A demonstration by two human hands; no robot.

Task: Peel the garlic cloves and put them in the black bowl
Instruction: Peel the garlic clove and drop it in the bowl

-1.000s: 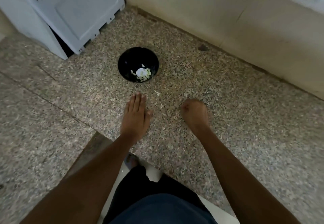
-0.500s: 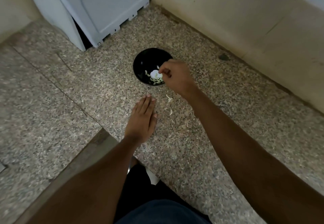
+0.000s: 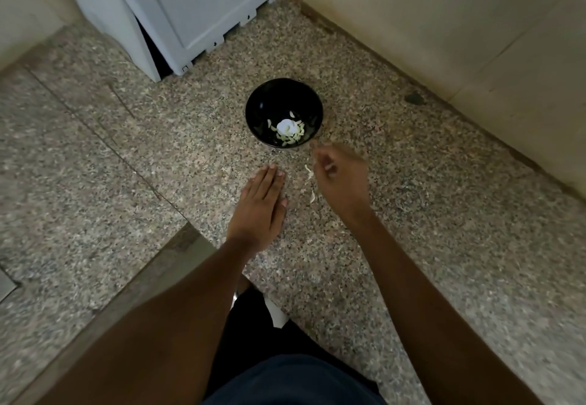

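Nearest the camera, the left hand (image 3: 258, 206) lies flat on the speckled stone floor (image 3: 95, 157), fingers straight and together, holding nothing. Just beside it to the right, the right hand (image 3: 341, 179) hovers blurred, fingers loosely curled; whether it pinches anything I cannot tell. Between the two hands lie a few papery skin scraps (image 3: 309, 172) on the floor. Just beyond the right hand sits the black bowl (image 3: 263, 103), holding pale peeled garlic cloves (image 3: 290, 136) gathered around a white lump at its bottom. The cloves are probably light, firm and a little slippery once bare, best pinched at their narrow ends; the skins are likely flimsy and apt to cling to fingertips. Farther back stands a white appliance (image 3: 196, 8) against the wall. No brand or writing is readable anywhere.
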